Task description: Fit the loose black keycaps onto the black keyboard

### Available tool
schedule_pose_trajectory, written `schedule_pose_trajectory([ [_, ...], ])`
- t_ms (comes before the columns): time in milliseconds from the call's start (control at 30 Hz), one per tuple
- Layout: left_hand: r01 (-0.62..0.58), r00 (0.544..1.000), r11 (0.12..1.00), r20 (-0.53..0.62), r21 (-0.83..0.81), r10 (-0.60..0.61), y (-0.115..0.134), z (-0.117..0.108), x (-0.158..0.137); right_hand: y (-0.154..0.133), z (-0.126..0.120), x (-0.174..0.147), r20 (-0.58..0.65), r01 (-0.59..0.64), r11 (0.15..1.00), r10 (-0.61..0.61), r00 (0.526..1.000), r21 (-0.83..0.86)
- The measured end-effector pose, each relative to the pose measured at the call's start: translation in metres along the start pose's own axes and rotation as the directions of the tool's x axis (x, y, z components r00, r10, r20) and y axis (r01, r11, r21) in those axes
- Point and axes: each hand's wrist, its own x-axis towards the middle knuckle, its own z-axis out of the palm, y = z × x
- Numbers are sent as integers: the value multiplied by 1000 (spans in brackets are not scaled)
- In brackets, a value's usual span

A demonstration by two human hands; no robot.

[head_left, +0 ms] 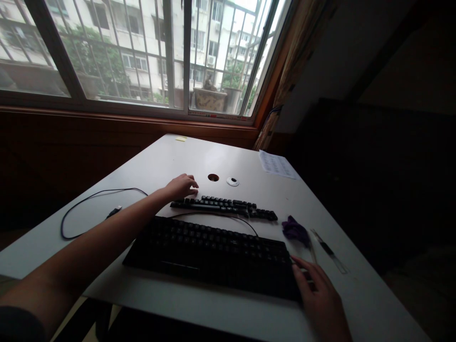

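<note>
A black keyboard (213, 266) lies on the table in front of me, its cable looping behind it. Just beyond it, loose black keycaps (224, 205) are lined up in rows. My left hand (181, 186) hovers over the left end of these rows, thumb and fingers apart, holding nothing visible. At the keyboard's right edge, my right hand (318, 289) has its fingers curled around a thin pale stick (297, 262); its tip and kind are hard to make out. The left forearm hides the keyboard's upper left corner.
A crumpled purple cloth (295, 231) and a wire keycap puller (328, 251) lie to the right. Farther back are a cable hole (213, 177), a white round cover (232, 182) and a printed sheet (278, 165). A USB plug (114, 211) with its cable rests at left.
</note>
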Motion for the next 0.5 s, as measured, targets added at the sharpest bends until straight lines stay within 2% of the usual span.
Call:
schedule_pose_trajectory([
  [267,-22,1000,1000,-4,-10,22,0,2,1,-1,0,0,-11,29,999,-29,1000,-15],
  [500,-67,993,997,-96,-29,63,2,-7,-15,0,2,1,-9,21,1000,-21,1000,-2],
])
